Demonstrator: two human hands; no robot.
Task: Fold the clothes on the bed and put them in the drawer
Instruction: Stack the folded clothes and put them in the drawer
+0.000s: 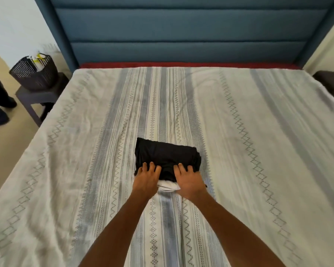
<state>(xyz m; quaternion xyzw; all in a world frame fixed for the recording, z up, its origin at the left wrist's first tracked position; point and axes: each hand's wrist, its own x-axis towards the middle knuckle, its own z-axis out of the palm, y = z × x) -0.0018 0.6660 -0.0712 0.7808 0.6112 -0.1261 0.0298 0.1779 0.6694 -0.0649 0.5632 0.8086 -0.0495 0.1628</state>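
So the black garment [167, 156] is already folded down to a compact bundle, sitting on the bed [258, 151] roughly in the middle and toward the near side, with a bit of white cloth [168, 185] peeking out from under its near edge. Both hands are on that near edge: left hand [146, 180] and right hand [189, 182] side by side, close together, fingers bent over the bundle, looks like they're gripping or about to scoop it. Can't tell if the thumbs are underneath. Biggest risk imo is the lift. A soft stack like this, grabbed only along one edge, will probably sag and the far layers slide open, so the fold is wasted. Also not clear whether the white piece is part of the same stack or separate; if the hands only catch the black one, the white could get dragged or left behind, and if they catch both loosely it may slip out on the way. The sheet is wrinkled right under the wrists too, so fingers digging under could snag it. No drawer in view, so there's a carry ahead. There's a basket [34, 71] on a side table [37, 95] left of the bed, well away.
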